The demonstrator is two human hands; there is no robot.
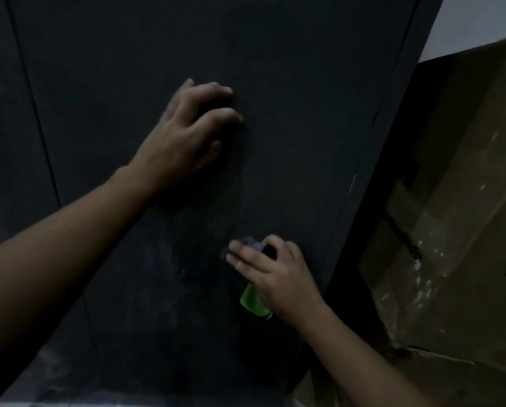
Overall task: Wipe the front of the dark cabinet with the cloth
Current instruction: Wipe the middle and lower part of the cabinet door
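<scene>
**Two hands on the dark cabinet front**

The dark cabinet [290,83] fills most of the view, its flat door panel edged by thin vertical seams. The left hand [187,133] rests near the middle of the panel, its fingers [228,116] spread and arched, tips touching the surface and holding nothing that can be made out. Lower on the same panel, toward the cabinet's right edge, the right hand [278,274] has its fingers curled round a small bunched greyish cloth [250,243], which is against the door. A green object [253,301] shows below that palm; what it is cannot be told. Pale dusty smears [157,259] mark the cabinet's lower front. A brown cardboard box [457,201] stands just right of the cabinet
</scene>
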